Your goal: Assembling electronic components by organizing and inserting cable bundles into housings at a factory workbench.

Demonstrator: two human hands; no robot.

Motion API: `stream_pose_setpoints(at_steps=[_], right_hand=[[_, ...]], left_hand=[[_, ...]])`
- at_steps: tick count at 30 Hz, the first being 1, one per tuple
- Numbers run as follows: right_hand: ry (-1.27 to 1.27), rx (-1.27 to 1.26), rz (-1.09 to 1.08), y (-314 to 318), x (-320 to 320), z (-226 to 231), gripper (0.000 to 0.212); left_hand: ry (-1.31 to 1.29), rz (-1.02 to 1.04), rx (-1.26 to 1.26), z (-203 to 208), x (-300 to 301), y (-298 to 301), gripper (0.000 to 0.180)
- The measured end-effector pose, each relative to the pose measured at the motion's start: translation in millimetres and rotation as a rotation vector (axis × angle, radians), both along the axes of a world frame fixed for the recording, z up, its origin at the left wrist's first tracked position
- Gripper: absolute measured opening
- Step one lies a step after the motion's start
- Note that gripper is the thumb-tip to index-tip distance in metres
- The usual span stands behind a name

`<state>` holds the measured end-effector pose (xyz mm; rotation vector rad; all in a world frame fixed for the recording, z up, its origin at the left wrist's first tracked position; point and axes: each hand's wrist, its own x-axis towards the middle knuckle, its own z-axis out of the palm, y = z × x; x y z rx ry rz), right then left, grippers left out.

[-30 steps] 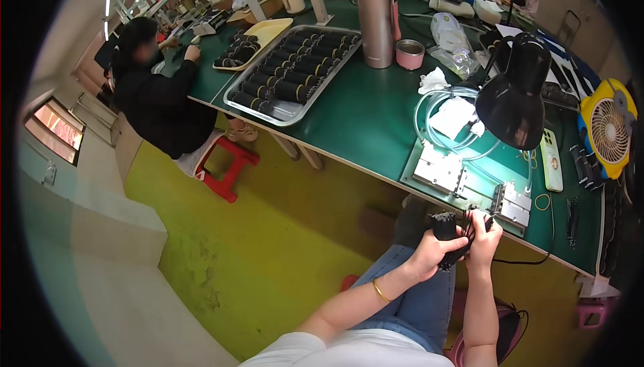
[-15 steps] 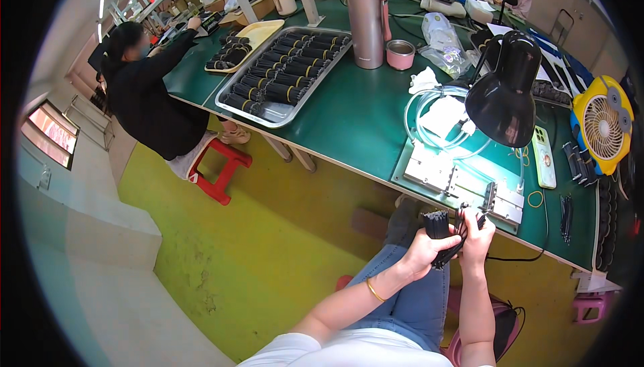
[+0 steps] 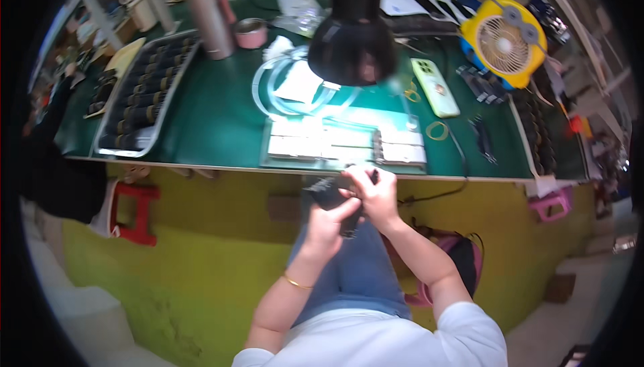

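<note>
no legible text — labels, numbers, signs unreadable

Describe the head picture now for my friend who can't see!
A person's left hand grips a black bundle, right hand close beside it, at a green table. Beyond are a black lamp, brightly lit metal fixture, silver tray of dark bundles and yellow fan.

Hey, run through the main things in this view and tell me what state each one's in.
Left hand: closed around the black bundle
Right hand: closed on the bundle's right side
Desk lamp: seemingly on, bright light beneath
Metal tray: mostly filled, near end partly bare
Flask: upright
Pink cup: upright, open
Phone: lying flat
Fan: standing; can't tell whether it's spinning
</note>
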<state>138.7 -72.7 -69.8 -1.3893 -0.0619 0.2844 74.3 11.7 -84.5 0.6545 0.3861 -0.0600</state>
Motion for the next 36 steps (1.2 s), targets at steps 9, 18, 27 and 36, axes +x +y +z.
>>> stream_pose_setpoints(at_steps=[9, 18, 27, 36], right_hand=[[-0.002, -0.011, 0.064, -11, 3, 9, 0.015], [-0.055, 0.012, 0.018, -29, -20, -15, 0.015], [-0.041, 0.03, -0.042, -29, -28, -8, 0.017], [-0.1, -0.131, 0.017, -24, -26, 6, 0.017]], left_hand=[[0.038, -0.025, 0.026, 7, 0, -4, 0.012], [-0.005, -0.064, 0.056, -5, -18, -18, 0.013], [-0.006, -0.144, 0.051, -4, -19, -14, 0.011], [-0.002, -0.145, 0.046, 0, -18, -6, 0.012]])
